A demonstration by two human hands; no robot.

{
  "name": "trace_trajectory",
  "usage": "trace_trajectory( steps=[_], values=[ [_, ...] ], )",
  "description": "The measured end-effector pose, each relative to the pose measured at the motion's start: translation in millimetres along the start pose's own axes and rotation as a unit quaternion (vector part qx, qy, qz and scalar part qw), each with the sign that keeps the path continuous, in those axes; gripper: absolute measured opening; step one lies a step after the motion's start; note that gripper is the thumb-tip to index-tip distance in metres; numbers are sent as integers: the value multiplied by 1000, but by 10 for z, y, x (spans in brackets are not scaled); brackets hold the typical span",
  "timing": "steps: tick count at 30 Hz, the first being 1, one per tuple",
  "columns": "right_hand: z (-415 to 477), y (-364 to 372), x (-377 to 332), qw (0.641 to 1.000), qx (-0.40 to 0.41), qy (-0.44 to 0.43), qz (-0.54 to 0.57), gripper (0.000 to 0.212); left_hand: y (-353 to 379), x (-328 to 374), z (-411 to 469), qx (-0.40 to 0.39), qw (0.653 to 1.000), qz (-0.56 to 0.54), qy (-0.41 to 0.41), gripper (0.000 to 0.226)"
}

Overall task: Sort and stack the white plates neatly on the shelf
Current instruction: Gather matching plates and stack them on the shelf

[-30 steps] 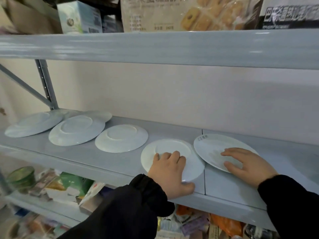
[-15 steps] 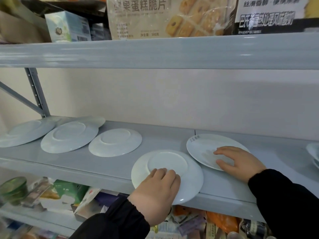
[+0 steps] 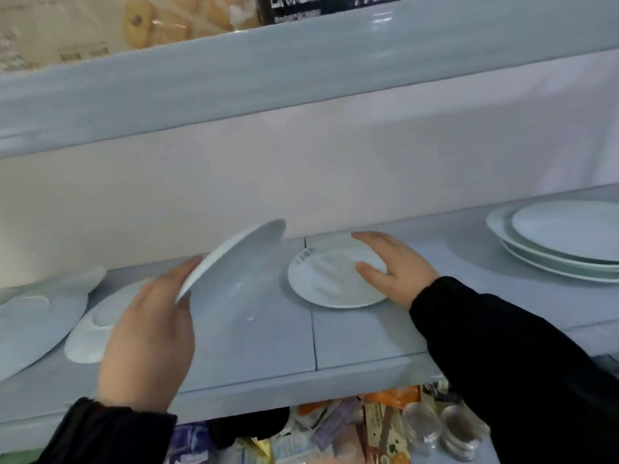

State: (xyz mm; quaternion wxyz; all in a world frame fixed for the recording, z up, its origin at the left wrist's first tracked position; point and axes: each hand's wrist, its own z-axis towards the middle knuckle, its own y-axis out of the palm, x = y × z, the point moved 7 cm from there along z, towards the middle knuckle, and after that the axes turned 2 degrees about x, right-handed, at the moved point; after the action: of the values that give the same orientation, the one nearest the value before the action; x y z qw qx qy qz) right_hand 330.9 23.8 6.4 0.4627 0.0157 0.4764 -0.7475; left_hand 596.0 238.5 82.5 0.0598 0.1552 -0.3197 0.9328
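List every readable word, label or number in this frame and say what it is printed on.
No text can be read with certainty.
Plate under the right hand: small grey mark near its rim, too blurred to read.
Biscuit package on the upper shelf: lines of print, blurred.
Dark box beside it: white lettering, cut off and blurred.
Packets on the lower shelf: print too small.

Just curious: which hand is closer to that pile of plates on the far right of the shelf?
The right hand: it rests on a flat plate just left of the pile. The left hand holds a tilted plate farther left.
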Motion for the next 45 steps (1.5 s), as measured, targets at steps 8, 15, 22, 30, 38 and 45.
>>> trace_trajectory(
  steps=[8,15,22,30,38,45],
  values=[
    [13,-104,125,998,31,15,61,71,641,147,328,18,918,-296,-263,23],
    [4,-177,205,994,41,55,81,68,1596,1,418,-119,832,-418,-345,46],
    [13,-126,285,995,16,80,48,70,1820,1,358,-191,917,-248,-247,63],
    [16,-52,351,995,-8,100,14,67,1945,-111,347,-206,939,-222,-164,58],
    [14,-37,352,995,1,100,13,62,1951,-125,343,-201,939,-228,-164,57],
    [8,-30,343,994,-6,107,13,60,1907,-102,327,-196,936,-240,-165,56]
  ],
)
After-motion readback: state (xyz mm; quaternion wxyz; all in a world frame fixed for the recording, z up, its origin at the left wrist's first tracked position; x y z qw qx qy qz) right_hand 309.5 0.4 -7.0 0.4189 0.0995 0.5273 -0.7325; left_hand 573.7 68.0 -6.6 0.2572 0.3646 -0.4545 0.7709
